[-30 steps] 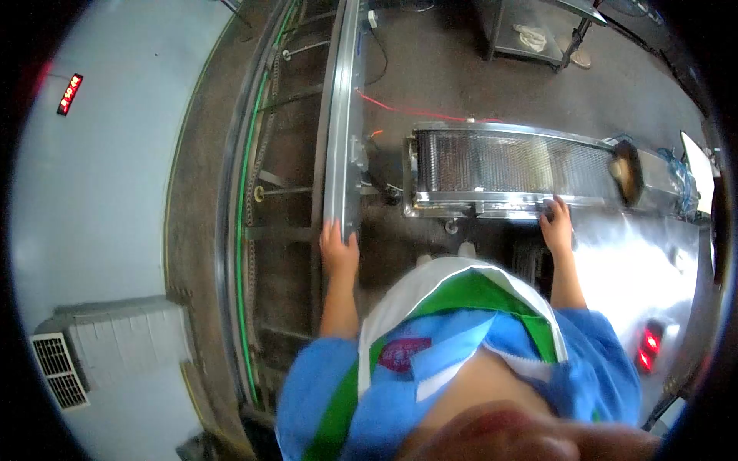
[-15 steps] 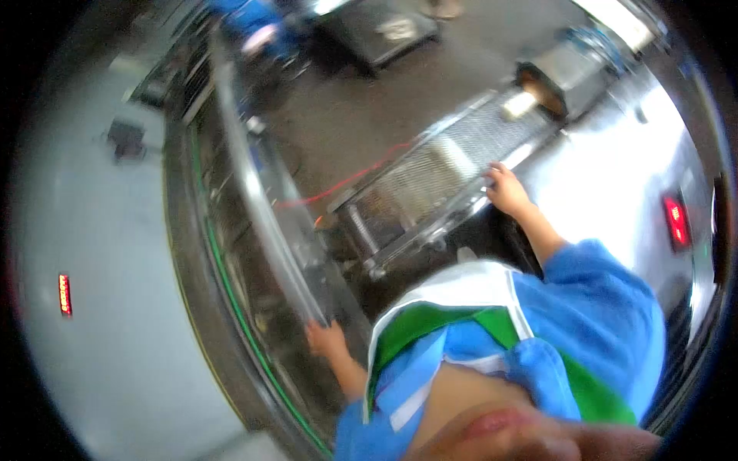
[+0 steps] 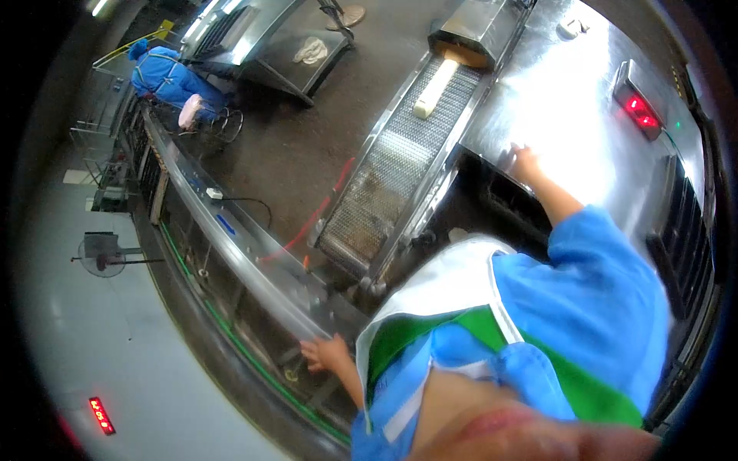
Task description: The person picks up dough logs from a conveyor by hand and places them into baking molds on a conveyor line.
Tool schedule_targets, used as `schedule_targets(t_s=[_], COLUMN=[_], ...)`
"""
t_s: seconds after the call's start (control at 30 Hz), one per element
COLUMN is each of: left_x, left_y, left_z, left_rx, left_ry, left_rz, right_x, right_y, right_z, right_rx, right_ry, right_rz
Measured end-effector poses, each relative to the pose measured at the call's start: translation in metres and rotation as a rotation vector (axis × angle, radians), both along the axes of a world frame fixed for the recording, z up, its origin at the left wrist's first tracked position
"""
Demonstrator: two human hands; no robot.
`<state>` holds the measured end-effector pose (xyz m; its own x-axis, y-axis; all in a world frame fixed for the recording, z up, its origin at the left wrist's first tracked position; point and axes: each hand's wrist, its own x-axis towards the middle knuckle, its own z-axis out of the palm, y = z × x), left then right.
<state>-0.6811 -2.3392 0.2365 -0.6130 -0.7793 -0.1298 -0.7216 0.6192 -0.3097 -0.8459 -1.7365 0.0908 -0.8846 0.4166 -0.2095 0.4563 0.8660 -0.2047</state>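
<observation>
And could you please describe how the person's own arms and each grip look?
The left grip and right grip are ungloved hands with bare wrists. The right sleeve is loose and blue, ending above the wrist; the left sleeve is blue too. No markings show on either sleeve.

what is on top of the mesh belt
On the mesh belt lies one long pale block, its far end at the opening of the metal housing. Whatever is deeper inside is hidden by the housing.
</observation>
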Motion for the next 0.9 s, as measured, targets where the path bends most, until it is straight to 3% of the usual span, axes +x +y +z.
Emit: schedule_targets(t_s=[0.03,0.13,0.2,0.3,0.33,0.37,0.4,0.47,0.53,0.6,0.67,0.77,0.8,0.87,0.9], left_x=[-0.001,-0.004,-0.006,-0.015,-0.012,-0.013,-0.016,-0.024,-0.025,-0.028,-0.034,-0.045,-0.048,-0.047,-0.056], left_y=[-0.002,0.003,0.009,0.007,-0.008,-0.021,-0.031,-0.022,-0.022,-0.030,-0.027,-0.009,-0.009,-0.008,0.015], left_z=[-0.002,-0.005,-0.005,0.018,0.014,0.000,-0.017,-0.006,-0.003,-0.038,-0.046,-0.050,-0.060,-0.067,-0.040], left_rx=[-0.008,-0.062,-0.093,0.000,0.066,0.017,-0.036,-0.003,0.017,0.042,-0.001,0.174,0.224,0.273,0.322], left_ry=[-0.031,-0.094,-0.112,-0.043,0.021,0.064,0.091,0.077,0.052,0.171,0.223,0.340,0.491,0.644,0.626], left_rz=[-0.007,-0.017,-0.031,-0.114,-0.154,-0.147,-0.126,-0.145,-0.136,-0.146,-0.165,-0.073,-0.129,-0.172,-0.146], right_x=[0.001,0.022,0.033,0.038,0.038,0.035,0.040,0.046,0.042,0.036,0.041,0.042,0.040,0.039,0.038], right_y=[0.019,-0.008,0.006,0.020,0.019,-0.007,-0.002,0.010,0.016,0.017,0.027,0.032,0.034,0.033,0.027], right_z=[-0.038,0.083,0.060,0.025,0.028,0.096,0.086,0.062,0.055,0.058,0.044,0.037,0.034,0.031,0.038], right_rx=[-0.222,0.087,0.142,0.019,0.003,-0.071,-0.065,-0.053,-0.466,-0.739,-0.607,-0.432,-0.386,-0.412,-0.421], right_ry=[0.167,-0.337,-0.285,-0.355,-0.365,-0.413,-0.333,-0.248,-0.190,-0.188,-0.111,-0.121,-0.131,-0.100,-0.090], right_rz=[-0.147,0.001,-0.026,-0.078,-0.092,-0.120,-0.097,-0.083,-0.317,-0.525,-0.399,-0.225,-0.177,-0.240,-0.260])
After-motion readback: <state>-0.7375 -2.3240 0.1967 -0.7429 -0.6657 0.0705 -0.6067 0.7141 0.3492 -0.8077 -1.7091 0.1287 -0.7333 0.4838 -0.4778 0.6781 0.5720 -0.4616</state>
